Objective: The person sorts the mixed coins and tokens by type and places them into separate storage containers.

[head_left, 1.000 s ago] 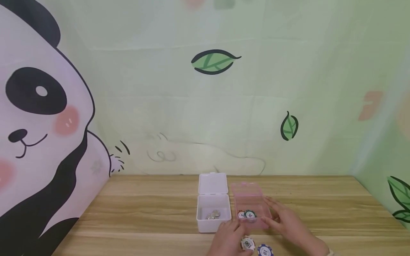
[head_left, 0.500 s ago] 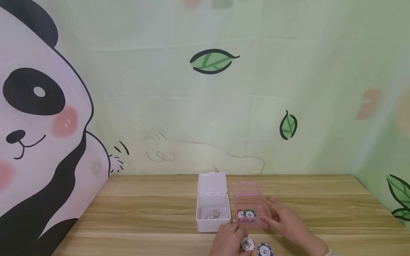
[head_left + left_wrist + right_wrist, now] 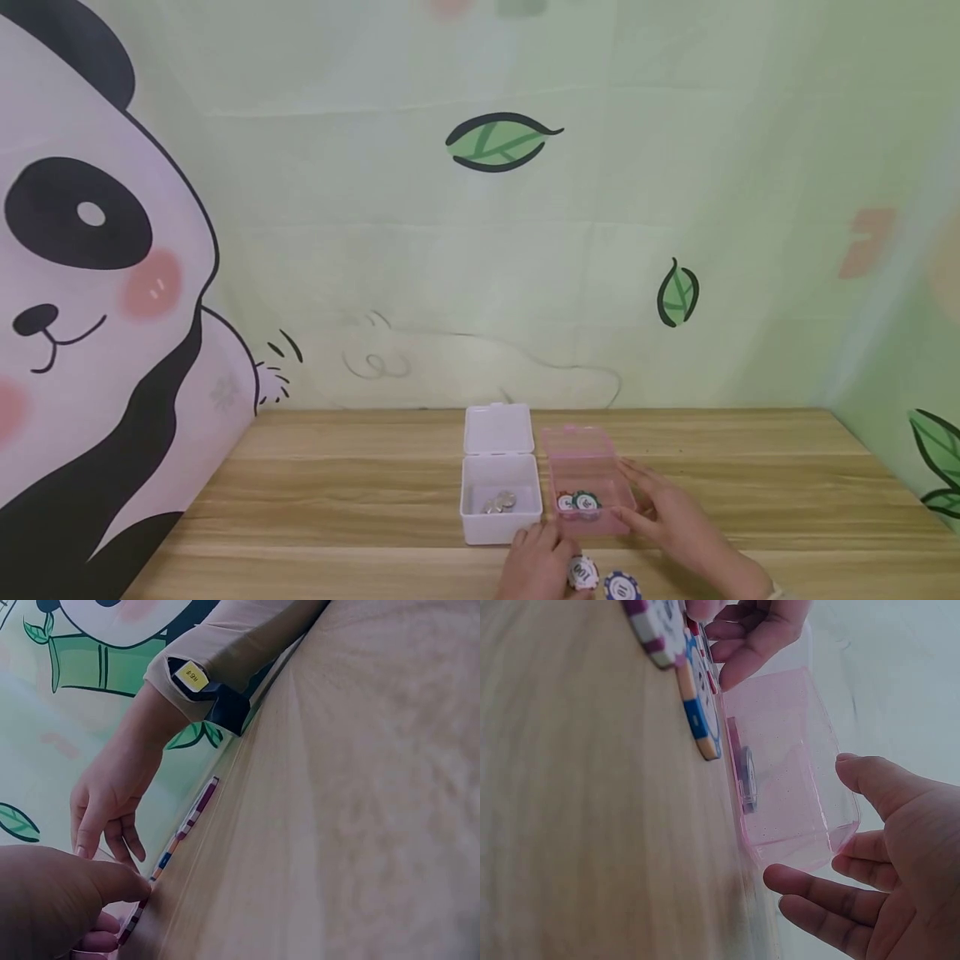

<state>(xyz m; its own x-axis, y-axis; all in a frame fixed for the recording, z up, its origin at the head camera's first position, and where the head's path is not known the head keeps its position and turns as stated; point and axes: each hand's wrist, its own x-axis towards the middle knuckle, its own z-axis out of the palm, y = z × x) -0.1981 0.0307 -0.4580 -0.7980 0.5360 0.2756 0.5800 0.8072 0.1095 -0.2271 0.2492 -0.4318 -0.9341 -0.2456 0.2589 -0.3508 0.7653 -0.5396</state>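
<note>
My left hand (image 3: 538, 562) pinches the edge of a white poker chip marked 100 (image 3: 583, 573) on the table, thumb and fingers at its rim. Right beside it lies a blue-edged poker chip marked 10 (image 3: 622, 586). A purple-edged poker chip (image 3: 654, 634) lies nearer in the right wrist view. My right hand (image 3: 678, 525) holds the front right corner of a pink clear plastic box (image 3: 596, 527), with the thumb on its rim and fingers along its side. Its lid stands open; a green-edged chip (image 3: 586, 502) and a red-edged chip (image 3: 565, 502) lie inside.
Left of the pink box stands a white plastic box (image 3: 500, 530), lid tipped back, with several silvery coins (image 3: 501, 502) in it. The wooden table (image 3: 360, 500) meets a printed cloth backdrop (image 3: 360, 250) at the back.
My left hand and the 100 chip have shifted slightly to the right, and a little more of the chip shows. The right hand and both boxes have stayed in place.
</note>
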